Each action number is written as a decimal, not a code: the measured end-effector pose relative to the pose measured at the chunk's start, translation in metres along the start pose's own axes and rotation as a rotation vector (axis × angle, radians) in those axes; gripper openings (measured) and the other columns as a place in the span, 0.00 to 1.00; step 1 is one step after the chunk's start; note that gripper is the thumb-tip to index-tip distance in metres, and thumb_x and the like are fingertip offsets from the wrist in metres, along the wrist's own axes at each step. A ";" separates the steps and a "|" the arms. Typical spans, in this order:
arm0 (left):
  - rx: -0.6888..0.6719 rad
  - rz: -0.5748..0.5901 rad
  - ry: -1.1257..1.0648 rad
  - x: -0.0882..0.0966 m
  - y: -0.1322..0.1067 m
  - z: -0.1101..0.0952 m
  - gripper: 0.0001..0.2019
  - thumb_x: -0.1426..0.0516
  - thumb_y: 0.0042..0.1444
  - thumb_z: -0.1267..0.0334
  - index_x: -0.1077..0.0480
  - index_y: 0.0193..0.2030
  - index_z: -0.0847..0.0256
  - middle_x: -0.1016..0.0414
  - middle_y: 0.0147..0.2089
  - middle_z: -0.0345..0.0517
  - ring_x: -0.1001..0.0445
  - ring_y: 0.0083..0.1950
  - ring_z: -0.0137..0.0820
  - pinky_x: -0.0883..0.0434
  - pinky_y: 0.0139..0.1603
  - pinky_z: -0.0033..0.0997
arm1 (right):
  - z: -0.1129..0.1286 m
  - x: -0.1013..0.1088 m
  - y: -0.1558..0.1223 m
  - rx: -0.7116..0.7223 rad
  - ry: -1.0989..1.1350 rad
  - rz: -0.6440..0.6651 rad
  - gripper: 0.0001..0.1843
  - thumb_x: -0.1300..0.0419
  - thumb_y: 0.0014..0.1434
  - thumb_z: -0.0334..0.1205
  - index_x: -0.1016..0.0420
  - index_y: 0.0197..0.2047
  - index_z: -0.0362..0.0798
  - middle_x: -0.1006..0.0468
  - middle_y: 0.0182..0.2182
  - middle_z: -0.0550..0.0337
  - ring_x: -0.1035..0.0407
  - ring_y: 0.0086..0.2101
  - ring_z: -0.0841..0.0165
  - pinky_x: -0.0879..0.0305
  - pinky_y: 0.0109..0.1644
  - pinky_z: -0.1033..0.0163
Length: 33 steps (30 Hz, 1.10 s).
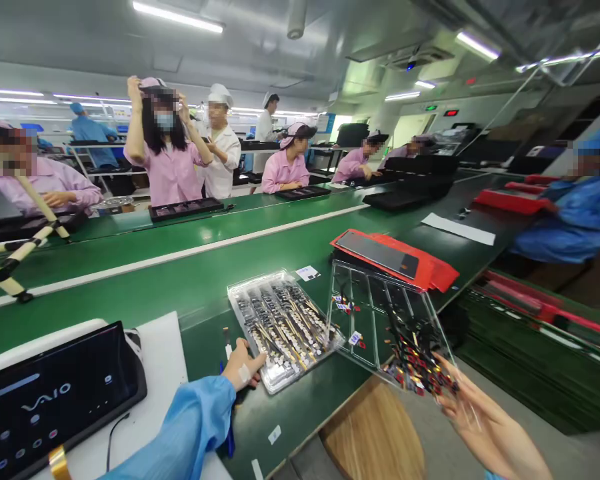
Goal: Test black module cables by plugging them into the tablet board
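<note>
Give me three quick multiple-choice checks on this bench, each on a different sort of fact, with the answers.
1. Where does the VAIO-marked black panel lie?
A) On a white sheet
B) On the red folder
C) On the far green belt

2. What colour is the sleeve on the left arm?
A) Pink
B) White
C) Blue

3. What state is the clear compartment tray by the right hand in?
A) Empty
B) Holding small wired parts
C) Shut inside a folder

1: A, the panel rests on the white sheet.
2: C, blue fabric covers the arm.
3: B, red-and-black wired parts crowd one end.
</note>
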<state>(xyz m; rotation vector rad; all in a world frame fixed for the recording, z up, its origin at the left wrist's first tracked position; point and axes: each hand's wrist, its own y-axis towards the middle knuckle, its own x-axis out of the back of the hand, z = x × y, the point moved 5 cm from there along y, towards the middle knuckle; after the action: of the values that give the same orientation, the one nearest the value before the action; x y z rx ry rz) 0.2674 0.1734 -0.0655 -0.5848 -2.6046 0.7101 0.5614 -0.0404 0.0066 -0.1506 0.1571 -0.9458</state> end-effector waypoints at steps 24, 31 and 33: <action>0.092 0.153 -0.063 0.045 -0.032 0.046 0.10 0.60 0.65 0.61 0.52 0.32 0.61 0.36 0.28 0.34 0.27 0.25 0.21 0.36 0.21 0.15 | -0.039 0.008 0.114 -0.226 0.027 0.254 0.17 0.45 0.53 0.33 0.26 0.47 0.53 0.26 0.47 0.59 0.36 0.20 0.78 0.41 0.18 0.73; 0.044 0.155 -0.087 0.046 -0.017 0.053 0.12 0.49 0.59 0.58 0.49 0.34 0.61 0.35 0.28 0.34 0.28 0.25 0.22 0.35 0.22 0.17 | -0.014 -0.011 0.137 -0.176 -0.123 0.299 0.21 0.46 0.56 0.34 0.32 0.54 0.53 0.26 0.46 0.56 0.36 0.21 0.80 0.36 0.24 0.74; 0.042 0.133 -0.085 0.045 -0.010 0.056 0.10 0.51 0.60 0.58 0.49 0.34 0.60 0.36 0.27 0.34 0.29 0.23 0.22 0.36 0.21 0.17 | -0.012 -0.018 0.142 -0.158 -0.194 0.305 0.21 0.45 0.57 0.36 0.32 0.54 0.52 0.26 0.45 0.55 0.36 0.21 0.80 0.37 0.24 0.73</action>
<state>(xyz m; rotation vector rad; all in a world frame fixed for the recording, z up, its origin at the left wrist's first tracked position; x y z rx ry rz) 0.2015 0.1652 -0.0943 -0.7350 -2.6397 0.8464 0.6612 0.0552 -0.0320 -0.3524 0.0725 -0.6105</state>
